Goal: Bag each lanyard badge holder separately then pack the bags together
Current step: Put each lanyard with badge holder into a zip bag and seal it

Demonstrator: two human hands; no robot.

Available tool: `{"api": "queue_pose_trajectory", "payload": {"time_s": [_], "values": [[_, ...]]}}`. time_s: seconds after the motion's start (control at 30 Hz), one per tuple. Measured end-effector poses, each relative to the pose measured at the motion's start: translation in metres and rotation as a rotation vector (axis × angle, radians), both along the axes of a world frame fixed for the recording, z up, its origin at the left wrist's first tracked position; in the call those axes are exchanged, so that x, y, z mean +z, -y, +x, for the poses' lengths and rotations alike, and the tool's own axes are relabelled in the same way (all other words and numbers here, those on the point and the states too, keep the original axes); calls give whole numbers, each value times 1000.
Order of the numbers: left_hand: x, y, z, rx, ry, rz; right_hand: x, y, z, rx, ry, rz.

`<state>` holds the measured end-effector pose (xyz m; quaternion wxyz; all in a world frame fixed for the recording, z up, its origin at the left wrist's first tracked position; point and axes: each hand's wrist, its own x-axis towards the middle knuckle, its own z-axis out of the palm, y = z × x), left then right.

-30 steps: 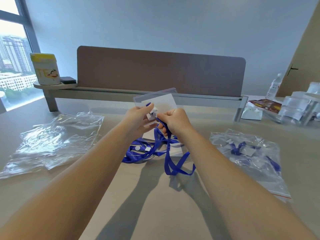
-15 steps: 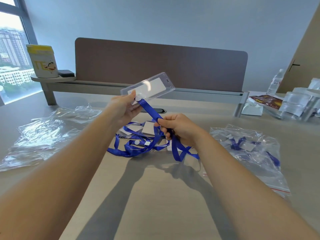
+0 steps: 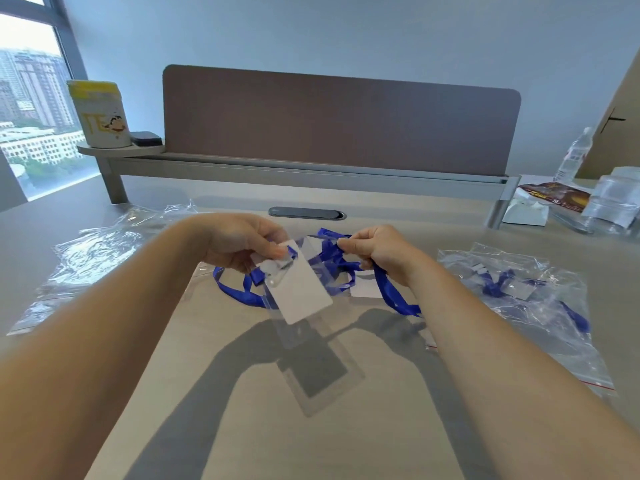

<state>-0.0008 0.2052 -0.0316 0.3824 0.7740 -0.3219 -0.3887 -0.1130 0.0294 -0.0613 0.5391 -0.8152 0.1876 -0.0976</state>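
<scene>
Blue lanyard ribbon runs across the centre of the frame between both hands, above a beige table. Left hand is closed in a pinch, thumb and fingers gripping the clip end of a clear badge holder, which hangs tilted below the hand with a white card inside. Right hand, right of centre, is closed with fingertips pinching the ribbon; the strap trails down from under the palm toward the tabletop. More ribbon loops lie on the table beneath the hands. A filled clear bag holding another blue lanyard lies at the right of the frame, well apart from the hands. Empty clear bags lie at the left. A yellow-topped canister stands on a shelf at upper left.
</scene>
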Motion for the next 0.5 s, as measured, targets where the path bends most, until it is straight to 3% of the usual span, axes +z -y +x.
{"api": "queue_pose_trajectory", "payload": {"time_s": [0.17,0.3,0.4,0.5], "values": [[-1,9,-2,141,358,121,3,-12,9,-51,87,-27],[-12,18,5,462,478,-180,5,-24,19,-6,190,16],[-18,21,8,705,430,-388,8,-38,19,98,177,16],[-18,22,8,887,164,-579,7,-46,17,211,119,31]]}}
